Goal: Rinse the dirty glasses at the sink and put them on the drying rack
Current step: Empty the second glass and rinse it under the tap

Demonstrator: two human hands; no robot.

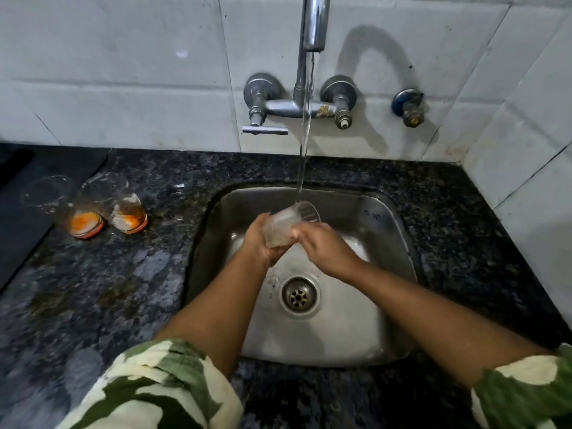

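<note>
Nearest, two forearms in rolled green-and-cream camouflage sleeves (148,388) reach forward over a speckled dark granite counter (108,289) into a square stainless steel sink (387,230) with rounded corners and a round slotted drain (299,296) in its floor. Above the middle of the basin, both hands hold one clear glass tumbler (289,222). The left hand (258,241) cups its base and lower wall from beneath, fingers curled round it; the right hand (322,247) grips its right side, fingers wrapped onto the wall. The tumbler is tilted, its long axis running from the base near and left up to the open mouth far and right. A thin stream of water (305,150) falls onto the rim. Farther left on the counter, well apart from the sink, two more clear glasses (102,205) stand side by side, touching, each with orange residue in its bottom. At the far wall of pale tiles (123,72), a chrome faucet (297,108) with two valves feeds the stream.
</note>
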